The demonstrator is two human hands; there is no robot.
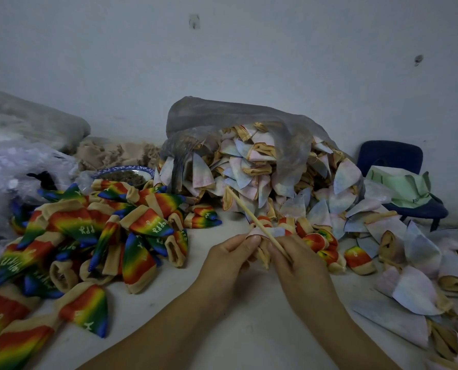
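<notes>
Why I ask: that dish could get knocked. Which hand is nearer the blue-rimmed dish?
Left. The left hand, pinching a pale sock, is down-right of the blue-rimmed dish, past the rainbow socks; the right hand, gripping the stick, sits even farther right.

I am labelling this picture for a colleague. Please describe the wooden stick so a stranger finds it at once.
Start at the grey plastic bag spilling pale cloth pieces by the wall. In front of it the left hand pinches one piece; the stick slants up from the right hand towards the bag. Unlike the soft cloth around it, it is straight and rigid.
</notes>
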